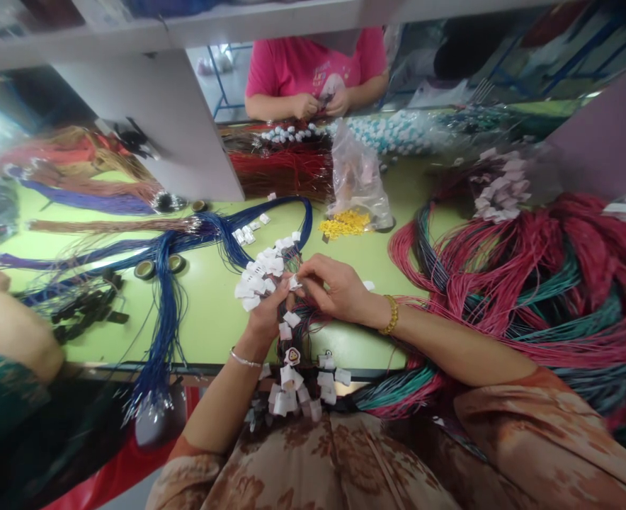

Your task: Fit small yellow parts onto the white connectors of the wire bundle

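Observation:
My left hand [268, 309] is closed around a bunch of wires tipped with white connectors [260, 273], which fan out above and left of the thumb. Close beside it, my right hand [334, 285] pinches at one small white connector [293, 282] by the left thumb tip. Exactly which fingers bear on that connector is too small to tell. More white connectors [286, 389] hang below my hands at the table's edge, on dark and red wires. A small yellow heap of parts [345, 224] lies beyond my right hand, at the mouth of a clear plastic bag [358, 170].
Blue wire bundles [167, 304] and tape rolls [144, 269] lie to the left, near black connectors [90, 304]. Large red and green wire bundles [547, 283] cover the right side. A co-worker in a pink shirt [313, 71] sits opposite; another person's arm [10, 326] is at far left.

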{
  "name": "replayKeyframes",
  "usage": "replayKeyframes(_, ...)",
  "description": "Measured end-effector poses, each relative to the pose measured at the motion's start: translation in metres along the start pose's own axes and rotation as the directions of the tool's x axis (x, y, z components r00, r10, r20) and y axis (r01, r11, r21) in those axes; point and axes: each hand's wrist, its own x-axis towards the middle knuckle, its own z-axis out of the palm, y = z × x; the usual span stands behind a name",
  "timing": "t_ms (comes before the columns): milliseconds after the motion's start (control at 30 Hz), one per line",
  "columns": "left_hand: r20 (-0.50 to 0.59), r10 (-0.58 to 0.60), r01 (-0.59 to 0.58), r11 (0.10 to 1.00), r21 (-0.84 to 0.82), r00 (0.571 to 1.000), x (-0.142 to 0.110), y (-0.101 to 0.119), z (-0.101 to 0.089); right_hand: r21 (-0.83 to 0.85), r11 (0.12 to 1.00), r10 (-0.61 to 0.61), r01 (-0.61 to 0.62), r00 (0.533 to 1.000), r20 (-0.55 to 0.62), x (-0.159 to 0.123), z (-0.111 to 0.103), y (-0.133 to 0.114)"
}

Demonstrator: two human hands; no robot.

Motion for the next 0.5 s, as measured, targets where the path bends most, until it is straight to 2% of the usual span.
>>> replayKeyframes(200, -0.051, 0.057, -0.054, 0.997, 0.058, 0.997, -0.003, 0.006, 0.009, -0.09, 0.995, -0.028, 0.035, 0.996, 0.086, 0.001, 0.0, 0.002)
replayKeyframes(300, -0.095, 0.096, -0.089, 0.993, 0.083, 0.991, -0.005, 0.006, 0.012, -0.098, 0.995, -0.002, 0.015, 0.991, 0.137, -0.001, 0.001, 0.003)
replayKeyframes(400, -0.136, 0.094, -0.084, 0.994, 0.073, 0.986, -0.004, 0.002, 0.012, -0.112, 0.993, 0.056, -0.042, 0.991, 0.125, -0.005, 0.007, -0.001)
replayKeyframes(500, -0.201, 0.101, -0.098, 0.995, 0.028, 0.974, -0.002, -0.003, 0.008, -0.106, 0.993, 0.064, -0.054, 0.994, 0.087, -0.012, 0.019, -0.007)
